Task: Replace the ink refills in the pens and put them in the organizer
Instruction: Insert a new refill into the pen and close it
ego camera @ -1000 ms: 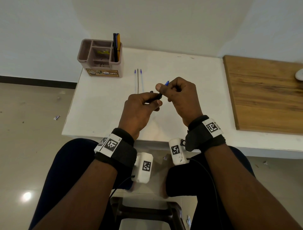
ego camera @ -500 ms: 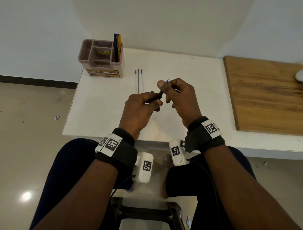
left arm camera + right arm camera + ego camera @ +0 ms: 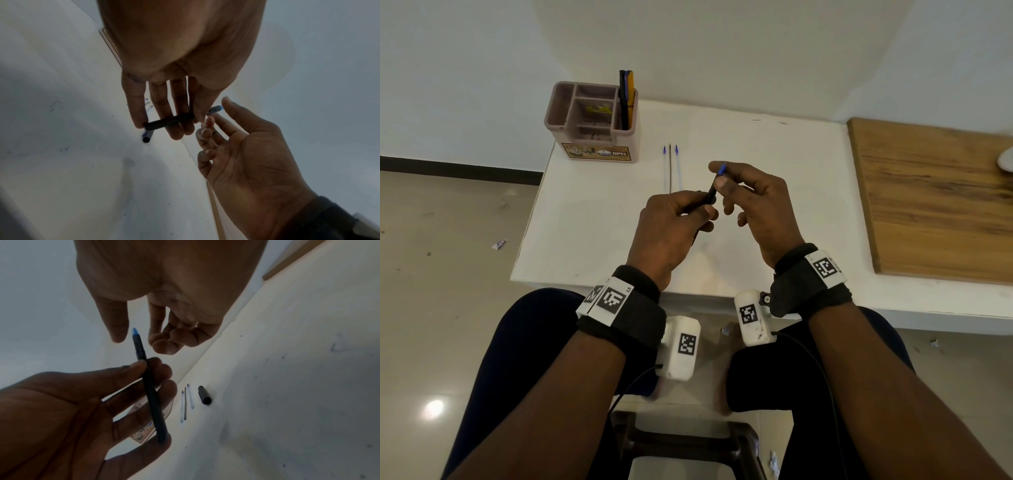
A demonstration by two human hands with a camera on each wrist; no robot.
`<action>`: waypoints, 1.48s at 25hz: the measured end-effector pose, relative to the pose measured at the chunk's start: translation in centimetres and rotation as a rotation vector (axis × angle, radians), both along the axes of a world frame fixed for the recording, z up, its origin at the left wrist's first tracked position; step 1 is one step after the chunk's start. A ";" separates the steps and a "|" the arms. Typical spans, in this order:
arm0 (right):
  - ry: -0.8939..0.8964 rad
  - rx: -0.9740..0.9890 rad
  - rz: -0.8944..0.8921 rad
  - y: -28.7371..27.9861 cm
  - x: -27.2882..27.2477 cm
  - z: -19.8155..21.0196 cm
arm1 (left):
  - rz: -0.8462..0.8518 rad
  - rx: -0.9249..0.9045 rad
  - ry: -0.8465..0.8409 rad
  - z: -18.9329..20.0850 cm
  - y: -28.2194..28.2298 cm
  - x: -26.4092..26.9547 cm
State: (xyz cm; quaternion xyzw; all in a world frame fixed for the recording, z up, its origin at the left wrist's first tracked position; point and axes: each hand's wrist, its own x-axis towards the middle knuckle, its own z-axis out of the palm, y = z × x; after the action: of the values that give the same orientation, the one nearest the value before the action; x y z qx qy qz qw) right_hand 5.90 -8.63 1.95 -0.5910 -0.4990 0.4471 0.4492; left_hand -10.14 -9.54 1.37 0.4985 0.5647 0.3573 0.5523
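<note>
Left hand (image 3: 671,226) grips the black pen barrel (image 3: 151,395) above the white table (image 3: 592,219); right hand (image 3: 760,209) hovers slack-fingered at its blue tip (image 3: 134,331), holding nothing; cap (image 3: 204,395) beside three refills (image 3: 670,168); organizer (image 3: 592,120) at the far corner.

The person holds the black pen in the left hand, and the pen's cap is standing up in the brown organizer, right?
Not quite. The left hand does hold the black pen, but the cap is not in the organizer. The right wrist view shows it lying on the white table, beside the three loose refills.
</note>
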 end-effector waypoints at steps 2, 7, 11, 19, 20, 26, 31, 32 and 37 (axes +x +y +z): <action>-0.025 0.025 0.005 0.0 0.0 -0.1 | -0.006 0.004 0.011 0.0 0.0 -0.1; -0.079 0.047 -0.033 0.5 -0.4 -0.7 | -0.006 0.058 0.097 -0.2 0.1 -0.4; -0.133 0.043 -0.062 1.0 -1.2 -1.7 | -0.017 0.092 0.192 -0.5 0.2 -0.6; -0.104 -0.073 -0.109 1.9 -2.2 -1.3 | 0.110 0.040 0.158 -0.4 0.5 -1.5; -0.126 -0.100 -0.122 2.3 -2.0 -1.7 | 0.132 0.013 0.152 -0.7 0.6 -1.8; -0.643 -0.141 0.063 4.0 -2.6 -4.7 | 0.140 -0.060 0.177 -1.3 1.1 -3.2; -0.858 -0.149 0.153 4.1 -3.9 -5.7 | 0.114 -0.077 0.181 -1.3 1.3 -3.3; -0.853 -0.159 0.153 4.1 -4.0 -5.7 | 0.108 -0.079 0.177 -1.3 1.3 -3.3; -0.618 -0.222 -0.008 3.7 -2.8 -4.4 | 0.053 -0.092 0.142 -0.8 0.8 -3.0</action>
State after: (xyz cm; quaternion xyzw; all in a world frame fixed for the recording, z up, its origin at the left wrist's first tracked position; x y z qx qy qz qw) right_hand 3.11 -4.95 -2.42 -0.7460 -0.5576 0.2966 0.2112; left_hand -13.11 -8.70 0.62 0.4816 0.6312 0.3094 0.5233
